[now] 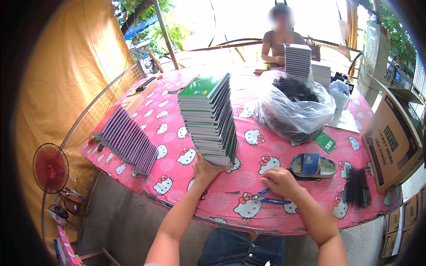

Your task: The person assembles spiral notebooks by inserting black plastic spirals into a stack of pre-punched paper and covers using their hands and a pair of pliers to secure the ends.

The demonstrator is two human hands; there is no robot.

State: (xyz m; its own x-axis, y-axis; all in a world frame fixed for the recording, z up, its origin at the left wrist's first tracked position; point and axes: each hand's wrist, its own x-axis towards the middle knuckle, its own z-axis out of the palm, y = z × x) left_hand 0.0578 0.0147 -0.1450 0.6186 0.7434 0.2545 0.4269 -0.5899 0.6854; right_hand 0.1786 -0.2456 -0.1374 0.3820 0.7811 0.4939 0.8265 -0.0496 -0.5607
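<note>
My left hand [207,172] rests at the foot of a tall leaning stack of green-covered spiral notebooks [208,126]. Its thumb and fingers are spread against the lower notebooks. To the right, my right hand [282,182] hovers low over the table, fingers loosely bent and apart. Beneath and beside it lie pliers [273,201] with blue handles, their jaws pointing left; whether the fingertips touch a handle I cannot tell. Just beyond that hand is a blue slide sandal [312,165] on the tablecloth.
A slanted notebook stack [128,141] stands at left. A plastic bag [288,108] of black spiral coils sits right of centre, near a green cover [325,142]. More coils [357,187] and a cardboard box [392,137] are at right. Across the pink-clothed table [246,179] sits another person [282,42].
</note>
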